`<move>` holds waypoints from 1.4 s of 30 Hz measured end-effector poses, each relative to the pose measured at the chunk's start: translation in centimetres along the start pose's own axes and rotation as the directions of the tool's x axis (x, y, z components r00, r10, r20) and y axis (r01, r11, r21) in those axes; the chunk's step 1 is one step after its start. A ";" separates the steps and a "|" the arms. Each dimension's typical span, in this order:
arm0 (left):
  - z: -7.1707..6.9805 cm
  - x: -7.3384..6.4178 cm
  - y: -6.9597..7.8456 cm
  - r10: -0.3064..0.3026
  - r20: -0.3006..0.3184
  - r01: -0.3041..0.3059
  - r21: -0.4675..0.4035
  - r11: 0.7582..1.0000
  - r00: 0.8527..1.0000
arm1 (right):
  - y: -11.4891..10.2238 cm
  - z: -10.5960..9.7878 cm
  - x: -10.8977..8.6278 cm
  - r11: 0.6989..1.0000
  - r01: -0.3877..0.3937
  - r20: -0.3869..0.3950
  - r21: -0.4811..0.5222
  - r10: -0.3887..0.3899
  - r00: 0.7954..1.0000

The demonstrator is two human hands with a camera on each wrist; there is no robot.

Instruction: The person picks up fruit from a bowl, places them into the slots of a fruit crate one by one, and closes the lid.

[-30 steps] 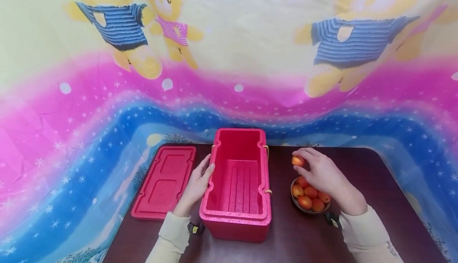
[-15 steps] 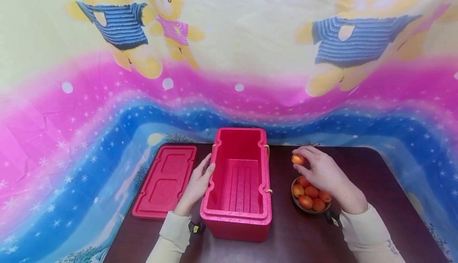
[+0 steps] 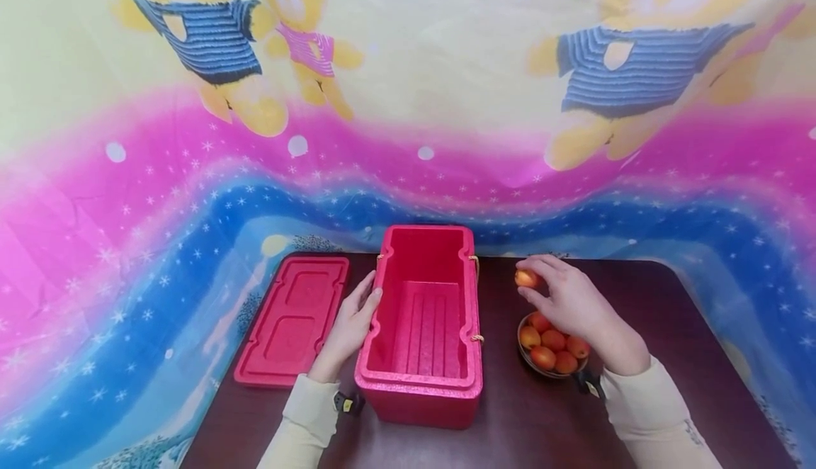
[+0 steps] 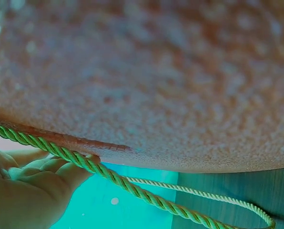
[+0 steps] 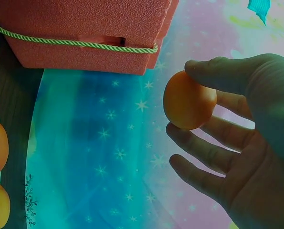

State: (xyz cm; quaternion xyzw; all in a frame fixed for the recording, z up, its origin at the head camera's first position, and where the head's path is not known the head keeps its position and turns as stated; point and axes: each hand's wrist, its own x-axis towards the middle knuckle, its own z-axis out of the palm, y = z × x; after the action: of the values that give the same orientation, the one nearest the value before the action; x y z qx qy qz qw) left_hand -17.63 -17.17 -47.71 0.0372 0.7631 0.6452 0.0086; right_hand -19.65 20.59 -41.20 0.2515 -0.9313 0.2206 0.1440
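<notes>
A red foam box (image 3: 417, 405) stands in the middle of the table, its top uncovered and its ribbed floor showing. My left hand (image 3: 349, 324) rests against the box's left wall, fingers extended along the outside, thumb at the rim. In the left wrist view, a twisted cord (image 4: 132, 190) runs across in front of that hand. Over on the right, my right hand (image 3: 574, 302) pinches an apricot (image 5: 189, 100) between thumb and fingertips, with the other fingers spread. The held apricot hangs above and behind a round bowl (image 3: 524, 366) with several more apricots in it.
A red lid (image 3: 296, 324) lies flat to the left of the box. Gold cord (image 3: 477, 338) hangs on the box's right side. The dark wooden table (image 3: 644, 292) ends at a patterned cloth backdrop (image 3: 423, 86) behind and beside it.
My right hand shifts slightly left with the apricot. The left hand stays at the box wall, and the box and bowl stay in place.
</notes>
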 end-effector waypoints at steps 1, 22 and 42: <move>0.0 0.1 0.1 0.005 -0.001 -0.005 0.007 1.000 1.000 | -0.1 -0.1 0.1 1.000 -0.002 -0.002 0.001 0.002 1.000; -0.5 -0.4 0.1 0.008 -0.006 -0.008 0.016 1.000 1.000 | -0.6 -0.3 0.0 1.000 0.000 -0.022 0.004 0.000 1.000; 0.1 -0.7 -0.1 0.000 -0.001 0.000 -0.025 1.000 1.000 | -1.5 -1.4 0.8 0.998 0.063 -0.058 -0.009 -0.064 0.996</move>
State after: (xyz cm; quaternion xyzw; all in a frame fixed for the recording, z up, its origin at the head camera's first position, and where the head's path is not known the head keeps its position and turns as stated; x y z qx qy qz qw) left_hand -16.94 -17.16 -47.84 0.0367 0.7549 0.6548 0.0089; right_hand -19.33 19.79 -39.13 0.2739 -0.9190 0.2197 0.1791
